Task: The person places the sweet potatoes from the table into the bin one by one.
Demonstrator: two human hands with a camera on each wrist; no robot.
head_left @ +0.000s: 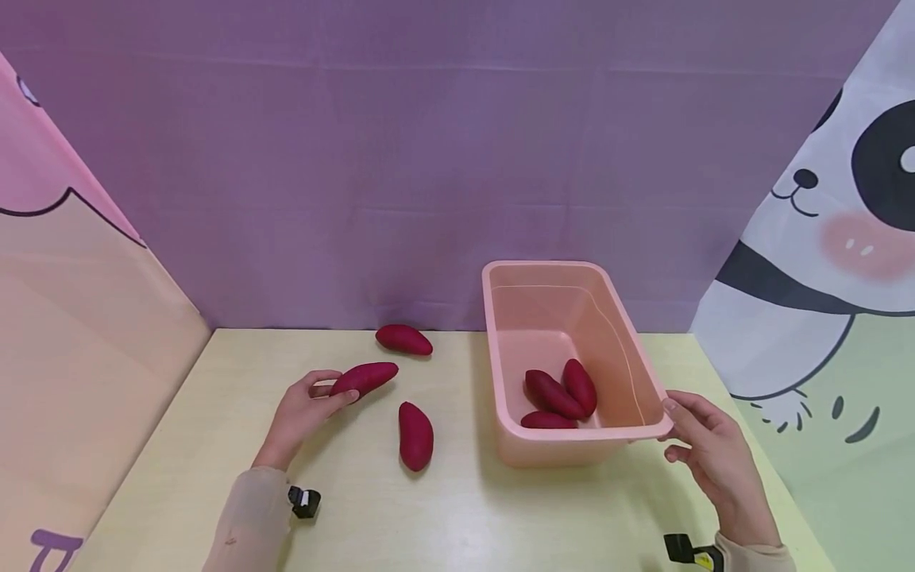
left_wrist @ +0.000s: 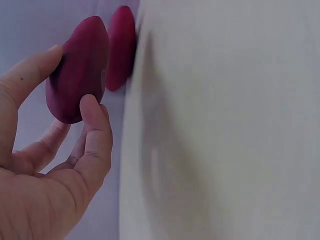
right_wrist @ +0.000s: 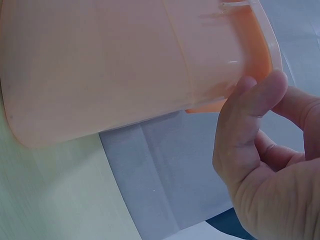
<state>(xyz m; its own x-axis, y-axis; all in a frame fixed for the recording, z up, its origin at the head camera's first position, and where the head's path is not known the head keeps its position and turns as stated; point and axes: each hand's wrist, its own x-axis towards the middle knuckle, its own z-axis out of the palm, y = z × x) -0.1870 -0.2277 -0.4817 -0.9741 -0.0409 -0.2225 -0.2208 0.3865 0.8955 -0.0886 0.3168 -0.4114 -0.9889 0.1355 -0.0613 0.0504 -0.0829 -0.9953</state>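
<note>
My left hand (head_left: pixel 303 413) pinches a dark red sweet potato (head_left: pixel 364 377) between thumb and fingers, left of centre on the yellow table (head_left: pixel 443 508); the left wrist view shows this sweet potato (left_wrist: pixel 77 70) held at its end. Another sweet potato (head_left: pixel 403 339) lies behind it and a third (head_left: pixel 415 435) in front. A pink plastic tub (head_left: pixel 572 449) stands to the right with three sweet potatoes (head_left: pixel 559 393) inside. My right hand (head_left: pixel 704 445) holds the tub's near right rim corner, thumb on the rim (right_wrist: pixel 260 55).
A purple backdrop (head_left: pixel 429 159) closes the far side of the table. A pink printed panel (head_left: pixel 64 318) stands on the left and a panda-print panel (head_left: pixel 822 262) on the right. Small black wrist cameras (head_left: pixel 303 502) sit on both sleeves.
</note>
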